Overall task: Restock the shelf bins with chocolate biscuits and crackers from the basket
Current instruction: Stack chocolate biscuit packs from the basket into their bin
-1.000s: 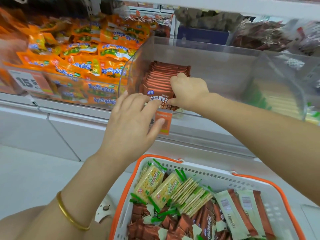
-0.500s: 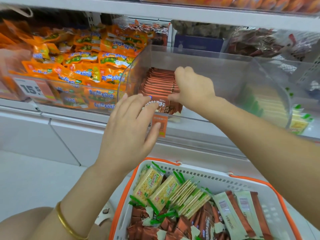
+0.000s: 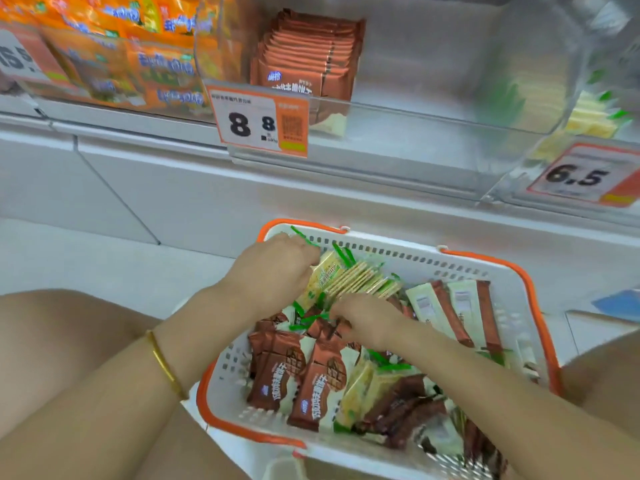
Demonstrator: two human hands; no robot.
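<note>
A white metal shelf unit [image 3: 156, 131] is running across the aisle, its plain white base panels [image 3: 114, 188] dropping to a pale floor [image 3: 104, 268]. An orange-and-white paper price tag [image 3: 259, 121] reading 8.8 is hanging from the front edge, and a second orange-and-white tag [image 3: 585, 174] reading 6.5 is hanging further right. Shiny orange snack packets [image 3: 145, 64] are crowding the upper left. Soft, even light is falling everywhere.

Basket [image 3: 450, 268]: below, in front of shelf bin [image 3: 433, 112].
Crackers [image 3: 349, 277]: in basket, far end.
Choc. biscuits [image 3: 313, 379]: basket near end; also bin left.
</note>
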